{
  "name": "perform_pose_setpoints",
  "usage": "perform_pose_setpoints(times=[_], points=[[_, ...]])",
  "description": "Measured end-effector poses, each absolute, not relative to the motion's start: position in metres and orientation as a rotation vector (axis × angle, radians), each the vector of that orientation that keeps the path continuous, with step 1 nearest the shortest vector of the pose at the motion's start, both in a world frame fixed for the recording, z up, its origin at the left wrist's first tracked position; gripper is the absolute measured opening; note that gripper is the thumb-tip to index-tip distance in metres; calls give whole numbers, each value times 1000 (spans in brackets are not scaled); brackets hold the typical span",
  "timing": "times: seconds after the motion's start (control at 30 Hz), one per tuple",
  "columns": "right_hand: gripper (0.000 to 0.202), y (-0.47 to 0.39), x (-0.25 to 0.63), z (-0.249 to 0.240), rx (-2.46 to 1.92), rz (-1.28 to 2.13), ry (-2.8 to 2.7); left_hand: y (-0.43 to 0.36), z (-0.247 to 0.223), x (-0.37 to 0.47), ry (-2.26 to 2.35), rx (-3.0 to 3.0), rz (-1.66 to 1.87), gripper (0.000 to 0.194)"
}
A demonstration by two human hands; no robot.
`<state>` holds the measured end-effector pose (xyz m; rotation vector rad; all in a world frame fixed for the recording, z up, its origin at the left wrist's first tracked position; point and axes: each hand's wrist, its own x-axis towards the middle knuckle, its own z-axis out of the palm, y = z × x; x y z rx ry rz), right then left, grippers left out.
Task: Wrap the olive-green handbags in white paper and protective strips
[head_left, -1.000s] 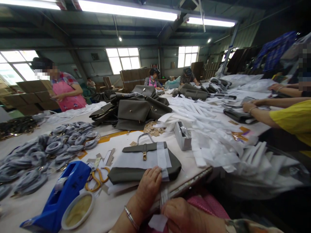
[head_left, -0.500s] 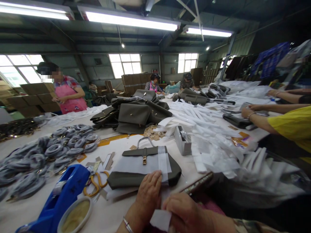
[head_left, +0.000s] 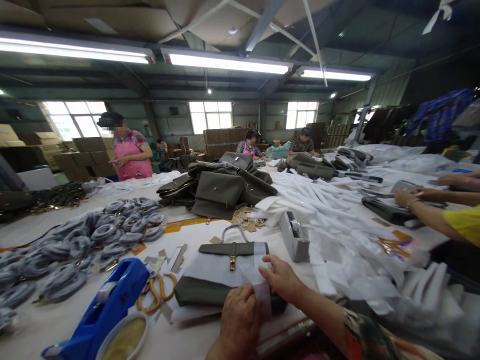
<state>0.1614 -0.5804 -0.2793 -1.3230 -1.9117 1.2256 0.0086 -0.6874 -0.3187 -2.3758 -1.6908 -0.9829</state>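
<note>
A dark olive handbag (head_left: pixel 202 291) lies flat in front of me, with a gold clasp (head_left: pixel 233 263) and a grey looped handle (head_left: pixel 234 228). White sheet covers its front under the flap, and a pale translucent strip (head_left: pixel 263 300) runs down its right side. My left hand (head_left: pixel 240 315) rests at the bag's lower edge with fingers curled; what is under them is hidden. My right hand (head_left: pixel 281 277) is closed at the bag's right side, its fingertips pinching the edge of the pale strip.
Left of the bag are yellow-handled scissors (head_left: pixel 157 295), a blue tape dispenser (head_left: pixel 108 305) and a round dish (head_left: pixel 125 337). A grey tape dispenser (head_left: pixel 295 237) stands to the right. Coiled grey straps (head_left: pixel 107 232), piled bags (head_left: pixel 219 189) and white wrapping (head_left: pixel 348 250) surround these. Co-workers stand around the table.
My right hand has moved up from the table edge, where it held a small white piece, to the bag's right side. My left hand's fingers have curled. The view has shifted.
</note>
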Motion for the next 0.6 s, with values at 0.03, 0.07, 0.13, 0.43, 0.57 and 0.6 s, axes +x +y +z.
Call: perform_pose_setpoints(times=[0.03,0.07,0.13,0.43,0.57,0.6], points=[[44,-586,167,-281,-1247,1243,-1901,-688,-319,8,-1700,-2378,-994,29],[56,-592,173,-283,-1155,1255,-1912,-688,-320,8,-1709,-2383,-1003,28],[74,-604,183,-287,-964,1215,-2005,-688,-321,8,-1726,-2384,-1011,26],[19,-613,178,-281,-670,316,-2343,-689,-318,7,-1708,-2345,-952,23],[21,-629,181,-273,-403,149,-2303,-692,-319,6,-1713,-2388,-1036,21],[21,-636,183,-276,-335,171,-2316,-693,-319,5,-1712,-2413,-1056,25]])
